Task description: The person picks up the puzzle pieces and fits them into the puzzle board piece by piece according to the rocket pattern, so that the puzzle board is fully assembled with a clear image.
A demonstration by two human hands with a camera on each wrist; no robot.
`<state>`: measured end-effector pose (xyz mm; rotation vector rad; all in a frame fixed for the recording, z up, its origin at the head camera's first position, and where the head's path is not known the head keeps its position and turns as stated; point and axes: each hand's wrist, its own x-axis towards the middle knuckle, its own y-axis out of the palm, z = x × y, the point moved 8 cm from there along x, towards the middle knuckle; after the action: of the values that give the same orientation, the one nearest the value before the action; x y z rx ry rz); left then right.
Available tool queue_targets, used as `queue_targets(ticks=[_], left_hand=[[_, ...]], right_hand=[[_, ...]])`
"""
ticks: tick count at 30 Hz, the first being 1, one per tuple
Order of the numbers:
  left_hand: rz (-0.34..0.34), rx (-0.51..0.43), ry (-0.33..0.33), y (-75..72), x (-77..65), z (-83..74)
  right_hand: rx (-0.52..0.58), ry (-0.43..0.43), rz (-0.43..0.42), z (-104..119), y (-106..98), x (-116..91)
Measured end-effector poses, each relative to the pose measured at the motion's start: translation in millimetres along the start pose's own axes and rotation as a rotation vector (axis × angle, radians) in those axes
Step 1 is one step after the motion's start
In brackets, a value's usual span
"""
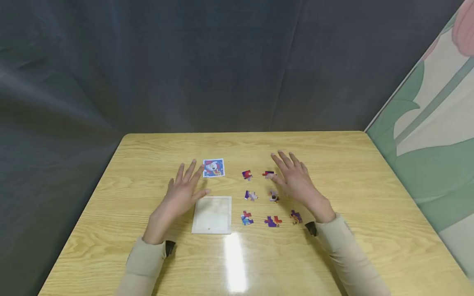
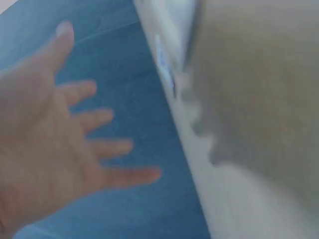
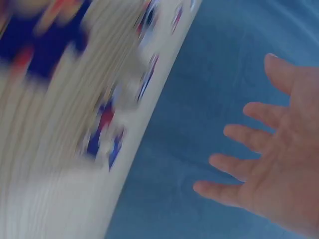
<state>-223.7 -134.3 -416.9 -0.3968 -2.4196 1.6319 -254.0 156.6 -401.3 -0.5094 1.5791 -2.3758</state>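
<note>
My left hand (image 1: pixel 180 198) hovers with spread fingers beside a small picture card (image 1: pixel 214 169) and the left edge of a white square puzzle tray (image 1: pixel 212 215). Nothing is in its grasp; the left wrist view shows the same bare palm (image 2: pixel 45 139). Over the right part of the jigsaw pieces is my right hand (image 1: pixel 298 185), fingers apart and holding nothing. Several loose pieces lie in rough rows, among them a red one (image 1: pixel 247 175), a purple one (image 1: pixel 273 222) and a blue one (image 1: pixel 246 218). The right hand may hide others.
A wooden table (image 1: pixel 148 263) carries everything. Behind it hangs a dark curtain (image 1: pixel 207 70), and a floral-patterned panel (image 1: pixel 433 123) borders the right side. Glare brightens the tabletop below the tray. Both wrist views are blurred.
</note>
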Motion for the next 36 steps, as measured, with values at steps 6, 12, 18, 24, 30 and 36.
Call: queue_targets(ticks=[6, 12, 18, 24, 30, 36], left_hand=[[0.266, -0.165, 0.038, 34.0, -42.9, 1.5], [0.296, -0.168, 0.028, 42.7, -52.3, -0.5], [0.266, -0.127, 0.006, 44.4, -49.7, -4.5], [0.248, -0.105, 0.001, 42.4, -49.5, -6.9], [0.260, -0.094, 0.025, 42.3, -50.2, -0.4], [0.259, -0.071, 0.032, 42.0, -48.0, 9.7]], right_hand=[[0.125, -0.127, 0.108, 31.5, 11.9, 14.8], [0.085, -0.161, 0.277, 36.7, 37.1, 42.6], [0.115, -0.125, 0.299, 25.1, 60.6, 55.6], [0.126, -0.139, 0.175, 26.1, 64.0, 60.3], [0.120, -0.193, 0.135, 27.5, 66.0, 59.3], [0.115, -0.195, 0.158, 23.5, 66.8, 57.9]])
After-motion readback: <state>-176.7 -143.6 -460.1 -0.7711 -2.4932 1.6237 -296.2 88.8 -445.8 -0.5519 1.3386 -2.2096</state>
